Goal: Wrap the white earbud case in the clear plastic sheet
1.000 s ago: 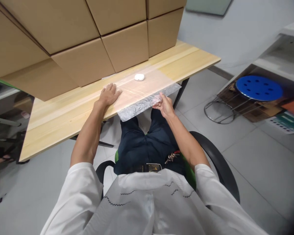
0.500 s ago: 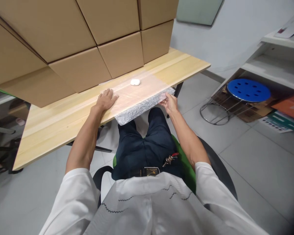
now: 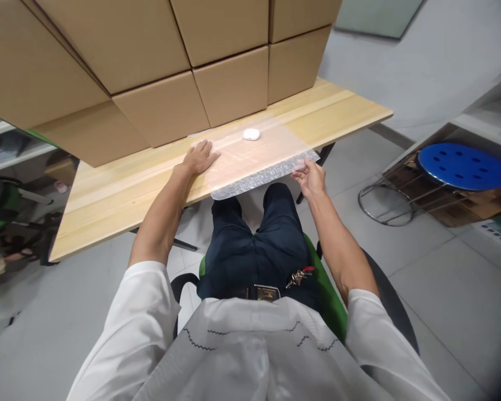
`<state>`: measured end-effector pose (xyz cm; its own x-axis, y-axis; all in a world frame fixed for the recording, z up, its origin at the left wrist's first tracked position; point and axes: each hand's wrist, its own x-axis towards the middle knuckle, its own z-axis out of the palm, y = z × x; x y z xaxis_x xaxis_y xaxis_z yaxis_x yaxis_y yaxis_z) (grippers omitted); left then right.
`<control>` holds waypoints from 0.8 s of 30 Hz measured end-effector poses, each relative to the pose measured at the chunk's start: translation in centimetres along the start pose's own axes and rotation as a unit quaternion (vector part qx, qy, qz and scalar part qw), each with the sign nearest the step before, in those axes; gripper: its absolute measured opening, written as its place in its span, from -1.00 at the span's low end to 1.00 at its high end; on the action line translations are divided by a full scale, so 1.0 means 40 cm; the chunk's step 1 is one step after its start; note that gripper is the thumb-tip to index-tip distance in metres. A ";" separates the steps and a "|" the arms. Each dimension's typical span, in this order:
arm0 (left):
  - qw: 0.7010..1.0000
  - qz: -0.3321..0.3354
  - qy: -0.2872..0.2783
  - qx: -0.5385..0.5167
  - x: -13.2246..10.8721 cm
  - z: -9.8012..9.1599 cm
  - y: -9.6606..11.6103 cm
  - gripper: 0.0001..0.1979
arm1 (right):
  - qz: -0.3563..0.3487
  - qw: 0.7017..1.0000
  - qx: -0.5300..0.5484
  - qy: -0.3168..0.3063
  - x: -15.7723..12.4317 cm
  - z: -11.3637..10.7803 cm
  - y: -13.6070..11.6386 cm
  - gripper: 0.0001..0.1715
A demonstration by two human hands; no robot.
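Observation:
A sheet of clear bubble wrap (image 3: 261,172) lies over the table's front edge, its near strip sticking out past the wood. On top of it, towards the back, rests a small white rounded case (image 3: 251,134), like an earbud case. My left hand (image 3: 201,157) lies flat at the sheet's left side, fingers spread on the table. With thumb and fingers pinched, my right hand (image 3: 311,176) holds the sheet's near right corner just off the table edge.
Stacked cardboard boxes (image 3: 162,106) line the back of the wooden table (image 3: 108,206). To the right, a stool with a blue seat (image 3: 463,166) lies tilted by a white shelf (image 3: 484,120). Keys (image 3: 299,275) hang at my belt, and a green chair (image 3: 332,295) is under me.
The view has shifted, so the table and boxes appear further right. Both hands keep their places on the bubble wrap, and the white case stays put on it.

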<state>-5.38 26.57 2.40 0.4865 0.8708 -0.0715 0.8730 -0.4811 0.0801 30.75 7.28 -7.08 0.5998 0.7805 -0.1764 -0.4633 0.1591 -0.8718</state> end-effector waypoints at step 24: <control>1.000 -0.011 -0.012 -0.017 -0.058 0.023 0.076 -0.04 | 0.031 0.999 -0.021 -0.004 -0.036 0.027 -0.009 -0.74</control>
<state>-3.81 22.97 1.90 0.4686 0.8780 -0.0978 0.8818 -0.4583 0.1113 29.33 6.78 -6.03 0.5662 0.7925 -0.2267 -0.4715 0.0858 -0.8777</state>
